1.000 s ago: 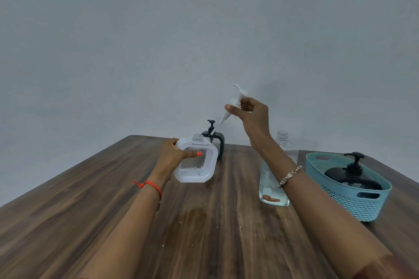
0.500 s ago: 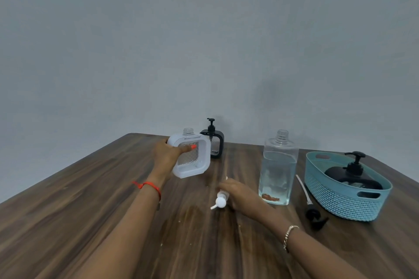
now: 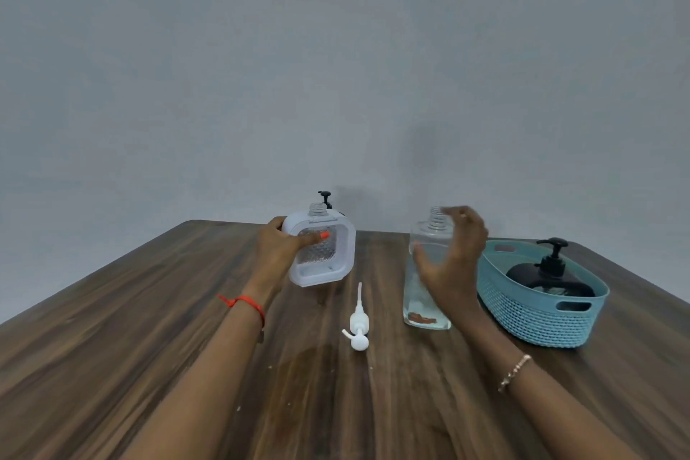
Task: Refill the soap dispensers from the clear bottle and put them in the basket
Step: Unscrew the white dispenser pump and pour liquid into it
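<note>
Behind white dispenser (image 3: 323,252), half-hidden black dispenser (image 3: 325,198)

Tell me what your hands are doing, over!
Left hand gripping white dispenser, pump off. Right hand open, closing on clear bottle. White pump lying on table. Nothing blocking.

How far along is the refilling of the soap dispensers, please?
Done: one black dispenser sits in the basket. In hand: the left hand holds the white dispenser, its pump off on the table; the open right hand reaches at the clear bottle. Left: pouring, recapping, basketing.
</note>
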`<state>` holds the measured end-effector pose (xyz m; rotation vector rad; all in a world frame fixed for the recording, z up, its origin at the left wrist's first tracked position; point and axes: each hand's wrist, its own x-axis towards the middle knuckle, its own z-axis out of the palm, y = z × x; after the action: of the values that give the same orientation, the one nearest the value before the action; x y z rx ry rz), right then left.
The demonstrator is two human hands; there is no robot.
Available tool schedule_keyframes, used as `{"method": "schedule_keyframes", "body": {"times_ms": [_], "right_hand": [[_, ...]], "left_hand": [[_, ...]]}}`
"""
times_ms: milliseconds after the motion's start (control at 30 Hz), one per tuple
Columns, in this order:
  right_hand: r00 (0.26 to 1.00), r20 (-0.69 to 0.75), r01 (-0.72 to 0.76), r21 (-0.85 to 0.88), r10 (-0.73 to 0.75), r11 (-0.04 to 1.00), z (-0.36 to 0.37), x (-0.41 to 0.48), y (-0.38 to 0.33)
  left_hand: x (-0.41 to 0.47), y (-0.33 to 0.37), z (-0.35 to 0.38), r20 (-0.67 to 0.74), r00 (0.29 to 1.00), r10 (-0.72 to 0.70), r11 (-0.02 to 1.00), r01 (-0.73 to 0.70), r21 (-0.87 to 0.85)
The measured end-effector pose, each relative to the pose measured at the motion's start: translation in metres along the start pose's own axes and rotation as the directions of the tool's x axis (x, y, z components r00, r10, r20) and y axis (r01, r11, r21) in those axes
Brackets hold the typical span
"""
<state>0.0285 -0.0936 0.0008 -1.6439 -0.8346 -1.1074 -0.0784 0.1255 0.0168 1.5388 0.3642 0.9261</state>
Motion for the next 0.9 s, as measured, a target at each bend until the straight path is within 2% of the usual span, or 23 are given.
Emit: {"method": "schedule_keyframes", "body": {"times_ms": [67, 100, 167, 233, 267, 333, 400, 567, 700, 900], "right_hand": [[0.983, 0.0, -0.184, 0.069, 0.185, 0.98, -0.01, 0.011, 0.014], [0.952, 0.039, -0.306, 0.109, 0.303, 0.946, -0.012, 0.013, 0.024], [0.823, 0.249, -0.562, 0.229, 0.51, 0.795, -0.015, 0.017, 0.041], [0.652, 0.537, -0.744, 0.314, 0.536, 0.59, -0.013, 0.015, 0.056], [0.584, 0.627, -0.791, 0.297, 0.515, 0.536, -0.01, 0.011, 0.063], [0.535, 0.678, -0.818, 0.267, 0.504, 0.51, -0.002, 0.0, 0.071], [0.563, 0.651, -0.808, 0.303, 0.509, 0.506, 0.002, -0.004, 0.071], [0.686, 0.469, -0.717, 0.309, 0.556, 0.625, 0.004, -0.008, 0.055], [0.783, 0.391, -0.563, 0.115, 0.484, 0.818, 0.004, 0.0, 0.044], [0.877, 0.384, -0.274, -0.092, 0.288, 0.957, -0.008, 0.034, 0.02]], "left_hand": [[0.0, 0.001, 0.007, 0.01, 1.0, 0.002, 1.0, -0.002, -0.002], [0.001, 0.002, 0.011, 0.018, 1.0, 0.001, 1.0, -0.001, -0.006], [0.0, 0.003, 0.018, 0.032, 0.999, -0.004, 1.0, 0.005, -0.027], [-0.001, 0.004, 0.024, 0.036, 0.999, -0.008, 0.999, 0.009, -0.047], [-0.001, 0.005, 0.027, 0.038, 0.999, -0.012, 0.998, 0.014, -0.057], [-0.003, 0.007, 0.031, 0.053, 0.998, -0.02, 0.997, 0.024, -0.073], [-0.004, 0.007, 0.034, 0.072, 0.997, -0.026, 0.997, 0.032, -0.075], [-0.006, 0.004, 0.035, 0.098, 0.994, -0.048, 0.995, 0.056, -0.083], [-0.009, 0.005, 0.037, 0.113, 0.993, -0.029, 0.997, 0.037, -0.065], [-0.019, 0.01, 0.043, 0.082, 0.996, 0.033, 0.999, -0.033, -0.004]]}}
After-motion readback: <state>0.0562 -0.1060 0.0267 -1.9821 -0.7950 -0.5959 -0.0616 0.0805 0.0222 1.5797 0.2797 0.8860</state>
